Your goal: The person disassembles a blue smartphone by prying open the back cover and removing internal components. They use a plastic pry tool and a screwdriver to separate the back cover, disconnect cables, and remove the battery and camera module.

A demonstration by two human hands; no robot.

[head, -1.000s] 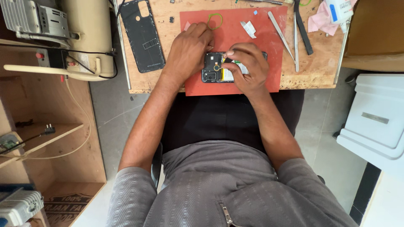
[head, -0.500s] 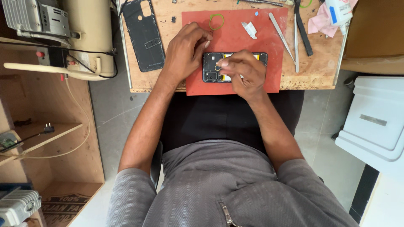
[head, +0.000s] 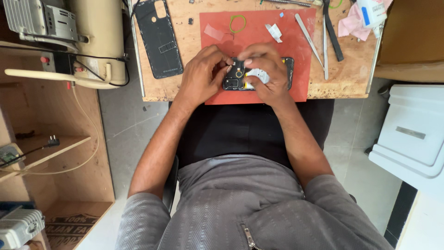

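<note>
Pinching at the opened phone (head: 259,74) on the red mat (head: 259,41), the left hand (head: 203,74) and right hand (head: 266,69) are both gripping its edges. Its back cover (head: 159,37) is already lying apart on the wooden table (head: 342,78), while the insides are still sitting exposed; fingers are hiding much of the phone.

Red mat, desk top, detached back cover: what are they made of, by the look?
Red mat: likely silicone or rubber; matte, flat, evenly red, thin edges.
Desk top: chipboard or plywood by its speckled, pale brown, unfinished face, with a light edge strip.
Back cover: probably plastic; dark, dull inner face with moulded ribs and a camera cut-out.
Both hands, left and right, rest on the opened phone.
</note>
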